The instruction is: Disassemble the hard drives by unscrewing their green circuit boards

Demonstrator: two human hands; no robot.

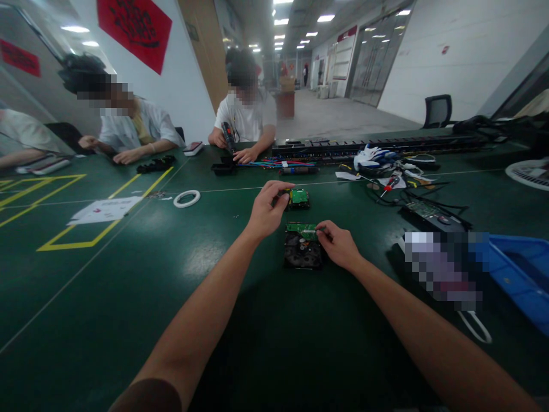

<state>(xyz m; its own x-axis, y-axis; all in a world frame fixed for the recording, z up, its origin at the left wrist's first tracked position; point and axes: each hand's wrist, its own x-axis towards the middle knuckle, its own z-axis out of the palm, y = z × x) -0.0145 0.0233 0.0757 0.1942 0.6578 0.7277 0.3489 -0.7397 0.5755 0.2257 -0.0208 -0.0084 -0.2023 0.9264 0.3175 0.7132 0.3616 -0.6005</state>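
A black hard drive (pixel 302 252) lies on the green table (pixel 128 297) in front of me, with a green circuit board (pixel 301 230) at its far end. My right hand (pixel 338 246) rests at the drive's right side, its fingers pinched at the edge of that board. A little farther away sits a second green circuit board (pixel 298 198). My left hand (pixel 268 212) reaches to this one, thumb and fingers closed on its left edge.
Across the table two people sit; one holds a power screwdriver (pixel 228 136) beside a black tray (pixel 223 168). A white tape ring (pixel 187 198), a paper sheet (pixel 105 209), a red-handled screwdriver (pixel 389 185), cables and gloves (pixel 374 157) lie around. A blue bin (pixel 518 280) stands at the right.
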